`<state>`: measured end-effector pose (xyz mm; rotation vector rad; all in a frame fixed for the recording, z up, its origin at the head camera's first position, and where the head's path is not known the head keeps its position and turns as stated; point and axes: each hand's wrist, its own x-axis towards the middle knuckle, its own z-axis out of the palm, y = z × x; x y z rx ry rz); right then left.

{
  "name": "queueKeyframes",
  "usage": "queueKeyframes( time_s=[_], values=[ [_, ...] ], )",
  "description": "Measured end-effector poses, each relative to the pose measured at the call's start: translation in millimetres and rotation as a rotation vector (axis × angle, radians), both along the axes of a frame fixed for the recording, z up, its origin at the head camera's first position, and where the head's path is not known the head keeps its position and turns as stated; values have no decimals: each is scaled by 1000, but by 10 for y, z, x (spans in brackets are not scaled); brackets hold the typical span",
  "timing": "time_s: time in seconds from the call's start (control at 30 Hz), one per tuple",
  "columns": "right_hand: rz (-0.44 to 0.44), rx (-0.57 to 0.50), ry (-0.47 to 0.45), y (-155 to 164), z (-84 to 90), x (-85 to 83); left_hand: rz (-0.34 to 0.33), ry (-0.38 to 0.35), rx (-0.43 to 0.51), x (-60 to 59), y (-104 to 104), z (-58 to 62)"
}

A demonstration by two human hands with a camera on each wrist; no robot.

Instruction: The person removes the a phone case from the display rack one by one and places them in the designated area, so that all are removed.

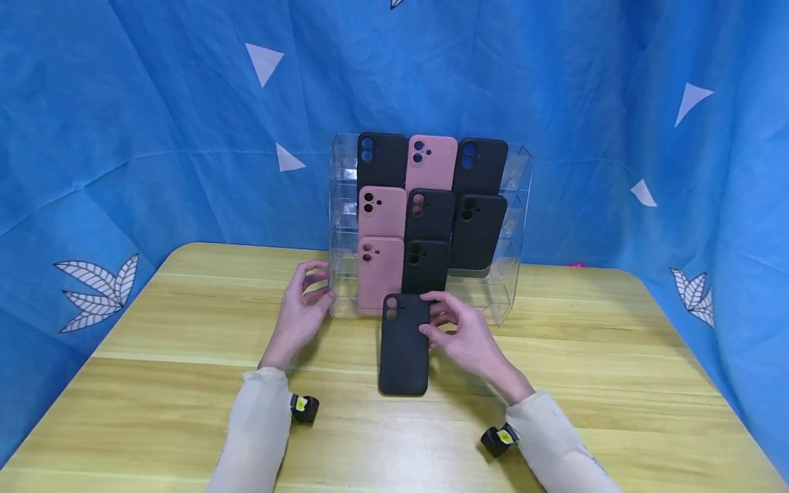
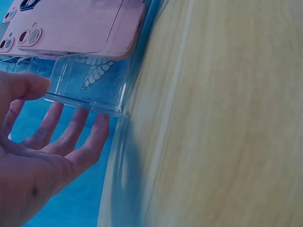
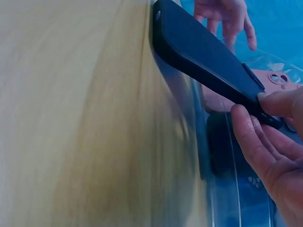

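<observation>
My right hand (image 1: 459, 335) pinches a black phone case (image 1: 403, 356) by its upper right edge, thumb on the back and fingers beneath. The case is held tilted in front of a clear acrylic display stand (image 1: 502, 294). At the stand's left side is my left hand (image 1: 302, 308), its fingers loosely bent and spread, fingertips right at the side panel (image 2: 90, 97). Behind the held case, a pink case (image 1: 380, 274) and a black case (image 1: 427, 270) stand in the lower tier. The right wrist view shows the held case (image 3: 203, 52) edge-on, above the table.
More cases fill the upper tiers, among them a pink one (image 1: 431, 161) at top centre and a black one (image 1: 477, 233) at right. The wooden table (image 1: 154, 397) extends around the stand. A blue patterned curtain (image 1: 185, 137) hangs behind it.
</observation>
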<state>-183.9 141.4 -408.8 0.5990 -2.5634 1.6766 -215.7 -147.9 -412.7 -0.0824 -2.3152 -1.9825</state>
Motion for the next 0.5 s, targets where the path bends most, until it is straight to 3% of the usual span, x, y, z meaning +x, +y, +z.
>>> queueKeyframes(
  time_s=[0.27, 0.5],
  values=[
    [0, 59, 7, -76, -43, -7, -3, 4, 3, -3, 6, 4],
    [1, 85, -62, -149, -79, -14, -3, 9, -3, 5, 7, 6]
  ],
)
